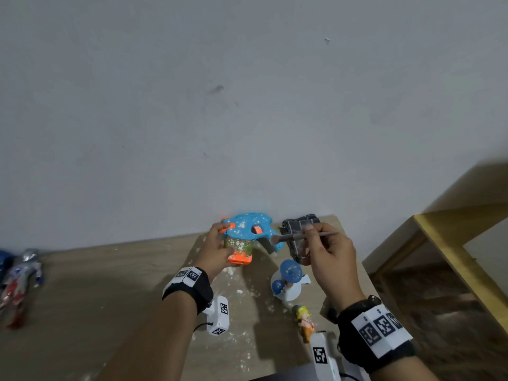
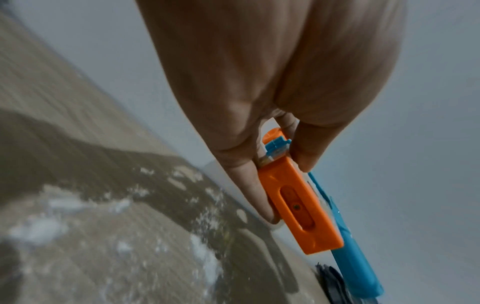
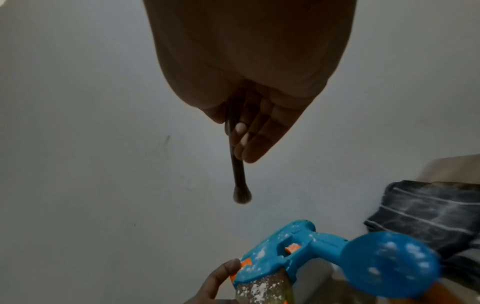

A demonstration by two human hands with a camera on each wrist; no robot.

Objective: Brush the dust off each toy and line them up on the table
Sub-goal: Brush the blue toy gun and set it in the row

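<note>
My left hand (image 1: 220, 247) grips a blue and orange toy gun (image 1: 248, 229) by its speckled tank, lifted above the table near the wall. White dust spots cover the gun (image 3: 275, 257). In the left wrist view my fingers (image 2: 262, 197) pinch the gun's orange base (image 2: 301, 205). My right hand (image 1: 324, 251) holds a thin brush (image 1: 302, 235) by its handle, bristle tip pointing left at the gun's rear grip. The brush (image 3: 240, 185) hangs just above the gun in the right wrist view. A blue-and-white figure (image 1: 288, 281) and a small yellow-haired figure (image 1: 303, 321) stand below my right hand.
A folded grey striped cloth (image 1: 299, 235) lies by the wall behind the brush. White dust flecks litter the wooden table (image 1: 110, 284). A red-silver-blue action figure (image 1: 20, 281) lies at the far left. A yellow wooden frame (image 1: 453, 251) stands to the right of the table.
</note>
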